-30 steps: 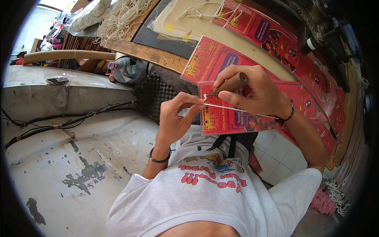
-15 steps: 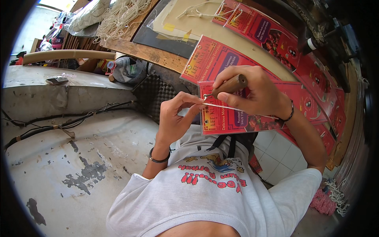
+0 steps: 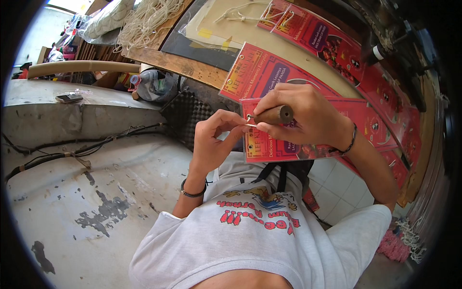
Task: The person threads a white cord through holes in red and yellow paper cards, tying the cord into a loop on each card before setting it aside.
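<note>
Left hand (image 3: 211, 139): thumb and forefinger together, clamped on white cord (image 3: 250, 125) at left edge of red sheet (image 3: 262, 153). Right hand (image 3: 315, 116): grip closed around wooden handle (image 3: 272, 115), long axis roughly crosswise, pointing left to upper eyelet (image 3: 250, 116); both hands' fingertips just beside eyelet, neither clearly nearer. Tool tip indistinct; cord lost at right thumb.

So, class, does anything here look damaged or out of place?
Yes: at the lower left, the pale surface looks damaged. Ragged dark patches interrupt its lighter coating, as though paint has flaked away.
</note>
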`<move>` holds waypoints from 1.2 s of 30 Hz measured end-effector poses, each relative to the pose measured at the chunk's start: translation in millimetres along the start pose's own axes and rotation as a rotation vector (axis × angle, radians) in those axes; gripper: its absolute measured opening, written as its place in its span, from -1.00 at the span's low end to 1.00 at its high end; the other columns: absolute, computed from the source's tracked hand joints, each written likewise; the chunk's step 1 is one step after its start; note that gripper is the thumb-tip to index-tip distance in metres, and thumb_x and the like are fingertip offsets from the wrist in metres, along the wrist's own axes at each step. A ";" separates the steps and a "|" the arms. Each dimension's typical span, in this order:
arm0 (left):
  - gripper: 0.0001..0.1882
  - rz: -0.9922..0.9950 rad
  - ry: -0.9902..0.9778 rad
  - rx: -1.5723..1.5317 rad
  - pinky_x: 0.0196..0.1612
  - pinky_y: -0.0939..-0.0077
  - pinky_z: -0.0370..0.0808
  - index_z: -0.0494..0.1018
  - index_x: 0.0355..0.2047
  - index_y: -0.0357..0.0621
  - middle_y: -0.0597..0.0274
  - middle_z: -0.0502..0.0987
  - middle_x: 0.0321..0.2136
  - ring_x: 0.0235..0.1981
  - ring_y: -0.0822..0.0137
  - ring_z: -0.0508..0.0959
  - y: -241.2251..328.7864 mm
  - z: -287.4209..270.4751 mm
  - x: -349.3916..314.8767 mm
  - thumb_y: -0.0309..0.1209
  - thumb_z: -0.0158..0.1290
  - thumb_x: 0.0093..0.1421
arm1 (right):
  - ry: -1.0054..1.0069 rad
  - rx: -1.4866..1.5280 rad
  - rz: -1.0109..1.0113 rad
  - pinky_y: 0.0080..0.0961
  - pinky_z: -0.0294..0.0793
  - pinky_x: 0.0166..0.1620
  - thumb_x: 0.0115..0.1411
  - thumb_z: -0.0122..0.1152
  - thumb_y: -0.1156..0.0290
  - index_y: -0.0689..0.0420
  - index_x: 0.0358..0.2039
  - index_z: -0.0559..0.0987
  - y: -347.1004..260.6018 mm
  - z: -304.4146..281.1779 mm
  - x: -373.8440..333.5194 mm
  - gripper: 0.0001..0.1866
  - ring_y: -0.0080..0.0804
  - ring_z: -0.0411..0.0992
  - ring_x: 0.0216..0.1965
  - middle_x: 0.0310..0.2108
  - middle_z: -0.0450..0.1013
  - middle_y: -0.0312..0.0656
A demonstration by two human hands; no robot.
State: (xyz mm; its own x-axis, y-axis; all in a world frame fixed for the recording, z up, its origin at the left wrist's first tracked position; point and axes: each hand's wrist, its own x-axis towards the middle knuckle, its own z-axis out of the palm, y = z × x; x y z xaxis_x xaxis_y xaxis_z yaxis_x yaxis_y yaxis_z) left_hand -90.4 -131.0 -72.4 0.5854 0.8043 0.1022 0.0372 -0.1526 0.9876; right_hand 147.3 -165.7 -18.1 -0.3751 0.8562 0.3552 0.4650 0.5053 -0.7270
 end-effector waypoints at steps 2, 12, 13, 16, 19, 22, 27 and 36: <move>-0.73 -0.051 0.006 -0.195 -0.16 0.60 0.61 0.41 -0.12 -0.32 0.11 0.63 -0.32 -0.25 0.42 0.66 -0.4 2.1 0.8 -0.65 0.19 0.19 | -0.001 -0.007 0.019 -0.37 0.51 -0.30 0.06 0.43 0.39 0.15 -0.29 0.59 -2.2 2.2 0.7 -0.77 -0.24 0.52 -0.37 -0.38 0.54 -0.19; -0.65 -0.252 -0.001 -0.597 -0.19 0.60 0.61 0.28 -0.05 -0.29 0.12 0.62 -0.32 -0.25 0.47 0.63 -5.9 5.9 3.8 -0.63 0.17 0.22 | -0.071 0.003 0.079 -0.36 0.50 -0.23 0.14 0.38 0.38 0.14 -0.27 0.56 -9.4 5.6 2.7 -0.80 -0.24 0.49 -0.28 -0.31 0.51 -0.20; -0.65 -0.266 0.018 -0.624 -0.19 0.60 0.60 0.28 -0.05 -0.29 0.13 0.62 -0.32 -0.26 0.48 0.62 -5.7 7.8 3.2 -0.62 0.17 0.22 | -0.044 0.040 0.058 -0.35 0.50 -0.23 0.15 0.37 0.39 0.14 -0.27 0.57 -4.2 7.4 0.9 -0.81 -0.24 0.49 -0.28 -0.30 0.51 -0.20; -0.68 -0.237 0.022 -0.585 -0.18 0.60 0.59 0.30 -0.06 -0.29 0.17 0.61 -0.32 -0.26 0.50 0.61 -5.9 13.4 2.2 -0.58 0.16 0.24 | 0.018 0.107 0.008 -0.35 0.49 -0.20 0.15 0.35 0.39 0.15 -0.26 0.56 10.0 12.1 -3.5 -0.81 -0.24 0.48 -0.27 -0.25 0.51 -0.22; -0.69 -0.363 -0.022 -0.620 -0.16 0.59 0.59 0.30 -0.04 -0.29 0.18 0.60 -0.30 -0.23 0.47 0.62 -6.3 13.7 1.1 -0.55 0.13 0.27 | -0.002 0.053 0.012 -0.35 0.48 -0.19 0.16 0.34 0.39 0.15 -0.27 0.57 3.9 10.3 -5.7 -0.83 -0.25 0.47 -0.27 -0.22 0.51 -0.26; -0.71 -0.391 -0.093 -0.791 -0.16 0.55 0.60 0.29 -0.01 -0.30 0.15 0.60 -0.27 -0.22 0.44 0.63 3.3 9.0 5.5 -0.49 0.05 0.32 | -0.051 0.019 0.004 -0.34 0.48 -0.19 0.16 0.34 0.38 0.14 -0.28 0.57 1.6 10.0 -7.2 -0.83 -0.26 0.47 -0.26 -0.20 0.50 -0.30; -0.75 -0.391 -0.065 -0.634 -0.25 0.58 0.61 0.29 -0.03 -0.28 0.11 0.61 -0.27 -0.25 0.45 0.63 5.0 14.4 5.4 -0.45 0.03 0.36 | -0.047 0.006 -0.009 -0.34 0.48 -0.20 0.16 0.35 0.36 0.13 -0.28 0.57 3.0 10.2 -7.2 -0.83 -0.26 0.46 -0.27 -0.20 0.50 -0.32; -0.73 -0.379 -0.068 -0.572 -0.30 0.64 0.59 0.34 -0.03 -0.32 0.18 0.62 -0.34 -0.32 0.51 0.62 4.0 14.2 7.1 -0.46 0.08 0.34 | 0.037 0.061 -0.051 -0.32 0.51 -0.21 0.22 0.29 0.37 0.15 -0.21 0.55 1.1 8.5 -10.7 -0.81 -0.21 0.51 -0.26 -0.19 0.50 -0.22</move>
State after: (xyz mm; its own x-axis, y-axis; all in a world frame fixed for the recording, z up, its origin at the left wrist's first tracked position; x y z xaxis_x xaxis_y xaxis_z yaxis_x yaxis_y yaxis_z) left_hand -74.6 -134.1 -69.4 0.6668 0.7014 -0.2520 -0.1724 0.4741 0.8634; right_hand 145.0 -175.2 -27.8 -0.3668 0.8337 0.4128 0.3965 0.5415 -0.7414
